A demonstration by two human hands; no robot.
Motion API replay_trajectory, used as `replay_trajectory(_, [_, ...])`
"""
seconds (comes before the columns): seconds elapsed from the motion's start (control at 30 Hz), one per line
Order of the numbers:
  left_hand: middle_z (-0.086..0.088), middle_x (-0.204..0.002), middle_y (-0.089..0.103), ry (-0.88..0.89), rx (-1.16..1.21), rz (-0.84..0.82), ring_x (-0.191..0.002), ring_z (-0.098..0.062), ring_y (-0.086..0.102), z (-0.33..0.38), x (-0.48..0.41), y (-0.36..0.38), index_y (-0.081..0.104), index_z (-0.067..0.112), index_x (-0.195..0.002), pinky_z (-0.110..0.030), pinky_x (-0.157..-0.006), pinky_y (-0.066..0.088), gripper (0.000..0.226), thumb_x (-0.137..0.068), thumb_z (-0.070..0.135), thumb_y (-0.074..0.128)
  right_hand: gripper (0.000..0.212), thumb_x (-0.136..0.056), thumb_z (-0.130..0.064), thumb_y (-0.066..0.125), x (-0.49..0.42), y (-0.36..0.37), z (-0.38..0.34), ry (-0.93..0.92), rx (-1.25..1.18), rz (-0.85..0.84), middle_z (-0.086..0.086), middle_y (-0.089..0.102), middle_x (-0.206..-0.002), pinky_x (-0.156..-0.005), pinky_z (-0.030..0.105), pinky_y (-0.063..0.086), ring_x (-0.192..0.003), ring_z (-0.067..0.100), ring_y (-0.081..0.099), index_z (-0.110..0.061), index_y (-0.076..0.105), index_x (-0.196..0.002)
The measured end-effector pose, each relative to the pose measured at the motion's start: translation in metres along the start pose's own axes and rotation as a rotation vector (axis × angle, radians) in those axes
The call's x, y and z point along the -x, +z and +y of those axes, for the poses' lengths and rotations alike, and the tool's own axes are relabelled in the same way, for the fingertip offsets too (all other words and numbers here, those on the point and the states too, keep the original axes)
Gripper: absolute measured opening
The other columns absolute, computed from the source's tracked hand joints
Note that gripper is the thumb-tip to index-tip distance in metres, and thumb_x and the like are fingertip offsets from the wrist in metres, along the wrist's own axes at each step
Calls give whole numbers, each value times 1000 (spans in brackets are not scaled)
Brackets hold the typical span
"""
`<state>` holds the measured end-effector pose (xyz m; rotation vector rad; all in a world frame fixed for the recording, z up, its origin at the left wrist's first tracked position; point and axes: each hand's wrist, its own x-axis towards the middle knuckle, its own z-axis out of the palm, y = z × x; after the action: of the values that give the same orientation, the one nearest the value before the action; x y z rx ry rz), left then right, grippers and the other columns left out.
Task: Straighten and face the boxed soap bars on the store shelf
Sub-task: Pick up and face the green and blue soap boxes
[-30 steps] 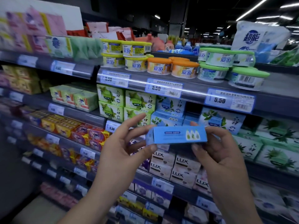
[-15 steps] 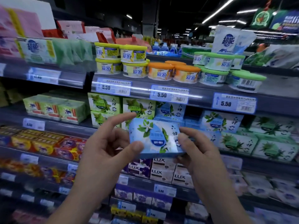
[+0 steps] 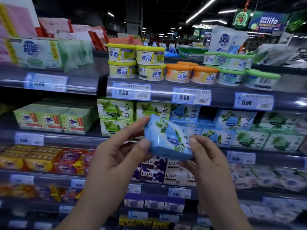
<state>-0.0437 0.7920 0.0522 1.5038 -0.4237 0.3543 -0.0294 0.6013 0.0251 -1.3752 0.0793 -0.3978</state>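
Left hand (image 3: 116, 156): pinching the left end of the blue soap box (image 3: 167, 138), forefinger reaching up to the upper left corner, thumb pressing at the lower left edge, remaining fingers curling loosely behind.
Right hand (image 3: 204, 161): gripping the right end of the same box, thumb pressing on the printed front, other fingers tucking underneath and mostly hiding behind the carton.
Blue soap box: hanging in the air between both hands, leaf-and-flower front facing the camera, tilting with the left end higher than the right.
Place of the box: hovering in front of the soap shelf (image 3: 279, 157), overlapping the rows of boxes standing there; contact with those boxes not showing clearly.
Soap shelf: carrying green boxes (image 3: 116, 110) stacking two high at the left, blue boxes (image 3: 232, 120) in the middle, and paler green boxes (image 3: 249, 138) running off to the right, printed fronts facing outward.
Shelf above: holding round tubs, with yellow-lidded tubs (image 3: 136, 62) stacking two high, orange-lidded tubs (image 3: 191, 73) sitting beside them, and green-lidded tubs (image 3: 232, 70) standing further right.
Price tags (image 3: 191, 97): sitting along that upper shelf's front rail, each reading 5.50.
Shelf below: showing LUX boxes (image 3: 152, 171) peeking out between the two wrists.
Left bay: displaying green OMO packs (image 3: 49, 120) level with the soap shelf, with red and yellow packs (image 3: 41, 160) lying one level down, blurring.
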Motion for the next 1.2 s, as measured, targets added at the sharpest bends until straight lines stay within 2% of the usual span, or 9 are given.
replay_trajectory(0.13, [2, -106, 80, -370, 245, 58, -90, -21, 79, -20, -9, -4, 78, 31, -118, -26, -73, 64, 59, -61, 42, 83, 50, -78, -76, 67, 16, 5, -11, -225, -3, 19, -3, 75, -95, -66, 35, 64, -82, 21, 73, -33, 76, -101])
replay_trajectory(0.27, [-5, -88, 81, -564, 450, 6, -75, -23, 79, -30, -17, 0, 84, 15, -96, -22, -61, 61, 50, -53, 40, 82, 33, -98, -39, 53, 22, 3, -16, -240, -94, -49, 0, 76, -101, -66, 29, 62, -74, 12, 66, -30, 80, -114])
replay_trajectory(0.4, [-15, -91, 81, -617, 506, -28, -74, -28, 79, -37, -20, 5, 84, 11, -91, -27, -60, 63, 41, -59, 36, 80, 35, -96, -33, 51, 19, -4, -19, -219, -94, -64, 2, 77, -103, -66, 29, 62, -76, 13, 68, -30, 81, -113])
replay_trajectory(0.57, [-14, -100, 80, -484, 180, 8, -84, -31, 79, -41, -26, 12, 71, 33, -109, -41, -73, 65, 37, -81, 10, 79, 18, -90, -45, 72, 10, -20, -17, -175, 43, -4, -3, 80, -98, -62, 28, 63, -86, 14, 77, -31, 81, -98])
replay_trajectory(0.67, [3, -104, 80, -343, -90, -11, -99, -23, 76, -41, -27, 21, 60, 48, -111, -50, -89, 59, 44, -80, 25, 83, 25, -74, -42, 76, 1, -36, -8, -139, 95, 23, -10, 81, -98, -68, 25, 64, -92, 8, 77, -37, 80, -98])
replay_trajectory(0.87, [46, -105, 65, -65, -245, 3, -101, 23, 60, -44, -41, 57, 60, 55, -113, 3, -73, 47, 43, -87, 27, 79, 28, -94, -23, 73, -25, -63, -1, -125, 250, 68, -16, 78, -103, -75, 15, 58, -94, -4, 72, -50, 78, -98])
replay_trajectory(0.93, [34, -111, 68, -32, -260, 59, -102, 18, 63, -52, -51, 67, 64, 49, -118, -2, -76, 52, 41, -90, 21, 77, 30, -95, -24, 71, -34, -67, -4, -119, 283, 56, -21, 76, -104, -69, 6, 55, -94, -10, 69, -53, 77, -93])
replay_trajectory(1.1, [19, -110, 61, 8, -378, 140, -100, 12, 60, -70, -72, 90, 66, 42, -127, -4, -71, 49, 43, -91, 21, 76, 36, -98, -23, 68, -54, -74, -8, -161, 287, 42, -22, 74, -109, -80, 26, 55, -99, -2, 69, -56, 68, -115])
replay_trajectory(1.2, [15, -110, 65, -17, -373, 153, -99, 7, 62, -78, -78, 97, 63, 37, -135, -4, -72, 51, 46, -94, 18, 71, 41, -100, -22, 65, -66, -75, -5, -182, 287, -5, -24, 68, -124, -88, 21, 52, -115, -6, 63, -50, 65, -130])
